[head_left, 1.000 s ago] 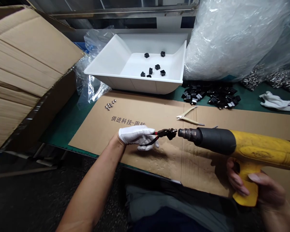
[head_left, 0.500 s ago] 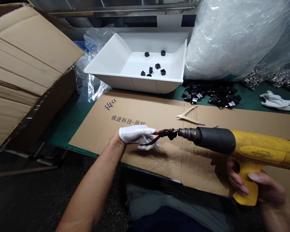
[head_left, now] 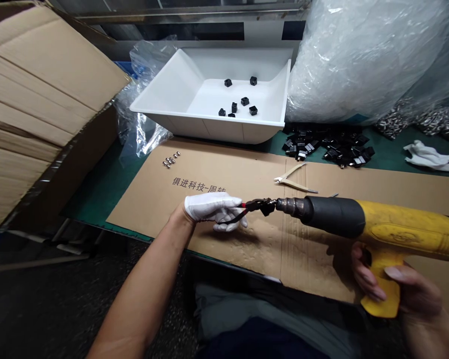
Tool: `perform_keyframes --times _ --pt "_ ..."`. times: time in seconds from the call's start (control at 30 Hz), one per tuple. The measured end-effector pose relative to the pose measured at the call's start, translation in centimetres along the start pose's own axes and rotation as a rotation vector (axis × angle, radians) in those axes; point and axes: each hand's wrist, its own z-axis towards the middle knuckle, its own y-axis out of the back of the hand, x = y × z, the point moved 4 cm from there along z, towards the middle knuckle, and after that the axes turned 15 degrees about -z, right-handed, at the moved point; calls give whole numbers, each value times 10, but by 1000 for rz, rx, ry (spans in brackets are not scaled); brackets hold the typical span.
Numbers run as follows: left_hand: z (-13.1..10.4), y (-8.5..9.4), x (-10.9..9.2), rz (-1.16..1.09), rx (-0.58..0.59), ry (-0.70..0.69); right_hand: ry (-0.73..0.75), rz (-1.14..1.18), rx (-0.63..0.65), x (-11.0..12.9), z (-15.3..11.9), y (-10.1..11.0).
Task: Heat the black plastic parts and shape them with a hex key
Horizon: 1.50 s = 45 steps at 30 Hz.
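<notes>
My left hand [head_left: 216,209], in a white glove, is closed around a pair of pliers [head_left: 251,205] with red and black handles. The pliers' jaws grip a small black part [head_left: 267,209] with a shiny metal tip. Bare and ungloved, my right hand [head_left: 392,284] holds a yellow heat gun [head_left: 407,232] by its grip. The gun's stepped metal nozzle [head_left: 292,205] points left, right beside the metal tip; whether they touch I cannot tell. Beyond the nozzle, cream-handled cutters [head_left: 295,179] lie spread on the cardboard sheet [head_left: 247,172].
A white bin [head_left: 209,122] holds several small black pieces [head_left: 245,101]. Black parts [head_left: 329,144] are heaped behind the cardboard. Small metal pieces [head_left: 169,161] lie at left, near a large carton [head_left: 41,99]. A bulging plastic bag [head_left: 359,60] and a white glove [head_left: 432,156] are at right.
</notes>
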Motion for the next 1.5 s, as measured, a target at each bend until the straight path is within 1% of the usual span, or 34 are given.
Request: perform_keyframes --times 0.23,0.37,0.5,0.77,0.97,1.3,1.5 --pt "0 0 0 21 -10 0 26 50 -48 0 3 -5" --pt "0 0 0 52 -13 2 22 48 -25 2 3 -7" --pt "0 0 0 52 -25 3 24 42 -31 4 3 -7" --pt "0 1 1 60 -14 -3 25 65 -85 -3 1 -3" --pt "0 1 1 83 -14 6 27 25 -28 3 3 -7" --pt "1 -1 1 41 -48 7 23 34 -7 5 3 -8" --pt "1 -2 1 37 -40 -7 22 35 -35 4 4 -7"
